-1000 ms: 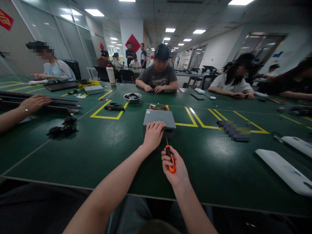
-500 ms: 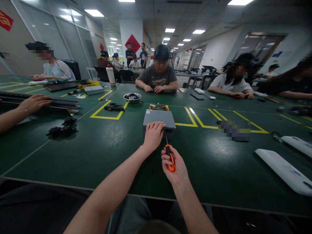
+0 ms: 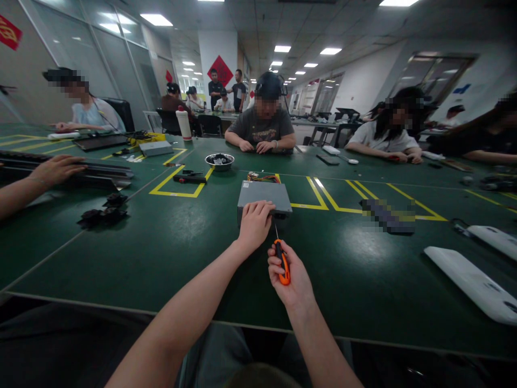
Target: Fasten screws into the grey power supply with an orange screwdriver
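Note:
A grey computer power supply point(image 3: 264, 193) lies on the green table, its bundle of coloured cables point(image 3: 260, 178) at the far side. My left hand point(image 3: 255, 223) grips its near edge, fingers laid over the top and curled at the front. In my right hand point(image 3: 291, 272) is a screwdriver point(image 3: 283, 264) with an orange and black handle, the fingers wrapped round it. Its thin shaft points away from me to the power supply's near face. Where the tip meets that face is hidden in shadow beside my left hand.
Black plastic parts point(image 3: 104, 213) lie at left, near another person's hand point(image 3: 58, 170) on long dark metal pieces. Beyond are a metal bowl point(image 3: 219, 161) of small parts and a black-and-red tool point(image 3: 189, 178). White devices point(image 3: 470, 280) lie at right. A person point(image 3: 262, 121) sits opposite.

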Demonstrator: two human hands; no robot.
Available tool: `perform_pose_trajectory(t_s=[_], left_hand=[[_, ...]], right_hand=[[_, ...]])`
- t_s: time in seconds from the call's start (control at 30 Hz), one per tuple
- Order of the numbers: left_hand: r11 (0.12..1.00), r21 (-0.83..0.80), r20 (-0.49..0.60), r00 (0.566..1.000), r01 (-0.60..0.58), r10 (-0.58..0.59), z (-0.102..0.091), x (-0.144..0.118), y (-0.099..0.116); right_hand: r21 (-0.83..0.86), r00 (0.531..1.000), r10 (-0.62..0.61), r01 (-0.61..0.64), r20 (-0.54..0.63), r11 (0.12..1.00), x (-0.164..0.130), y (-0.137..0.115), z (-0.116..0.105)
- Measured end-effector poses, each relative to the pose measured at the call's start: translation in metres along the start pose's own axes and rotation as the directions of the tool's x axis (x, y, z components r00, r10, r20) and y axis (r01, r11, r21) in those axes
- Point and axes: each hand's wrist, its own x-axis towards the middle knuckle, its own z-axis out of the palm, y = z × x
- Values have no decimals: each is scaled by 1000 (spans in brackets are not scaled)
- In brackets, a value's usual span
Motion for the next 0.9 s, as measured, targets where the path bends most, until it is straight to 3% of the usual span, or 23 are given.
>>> perform_pose_trajectory(t_s=[0.5,0.7,0.9], left_hand=[[1000,7,16,1000,-4,4,-1,0,-1],[1000,11,7,1000,-19,19,1,-1,-1],[999,10,5,999,-32,32,2,-1,-3]], right_hand=[[-43,994,-83,80,-72,996,4,0,1],[-17,997,71,-72,-22,997,4,1,-1],[39,994,86,-89,62,995,2,0,2]])
